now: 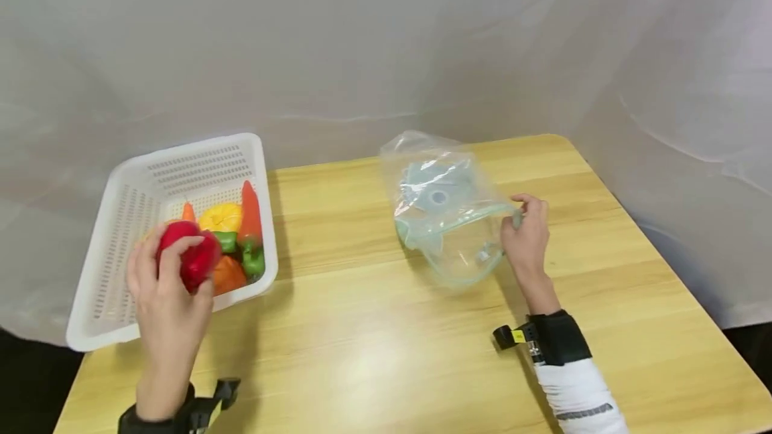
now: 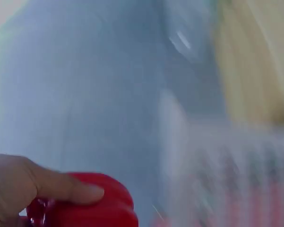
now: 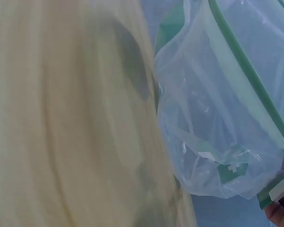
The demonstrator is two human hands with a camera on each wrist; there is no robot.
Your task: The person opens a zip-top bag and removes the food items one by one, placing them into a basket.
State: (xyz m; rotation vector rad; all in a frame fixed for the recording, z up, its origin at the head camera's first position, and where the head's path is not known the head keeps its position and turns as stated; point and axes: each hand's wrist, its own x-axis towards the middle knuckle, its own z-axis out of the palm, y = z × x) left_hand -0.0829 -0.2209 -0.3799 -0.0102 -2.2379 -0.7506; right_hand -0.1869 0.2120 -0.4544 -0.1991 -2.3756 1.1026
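My left hand (image 1: 171,293) grips a red bell pepper (image 1: 196,261), raised over the near side of a white basket (image 1: 81,327). In the left wrist view the thumb lies across the glossy red bell pepper (image 2: 97,203). At the right, my right hand (image 1: 526,236) pinches the corner of a clear zip bag (image 1: 437,196) at its mouth. The bag has pale green edging and a printed panel, and its mouth gapes toward me. In the right wrist view, fingertips (image 3: 279,215) hold the green zip strip by its white slider (image 3: 278,190).
Inside the basket lie a yellow vegetable (image 1: 222,218), a long red-orange pepper (image 1: 250,216), green peppers (image 1: 253,261) and an orange one (image 1: 228,276). A wooden table (image 1: 350,340) carries basket and bag. Pale cloth (image 1: 362,52) hangs behind it.
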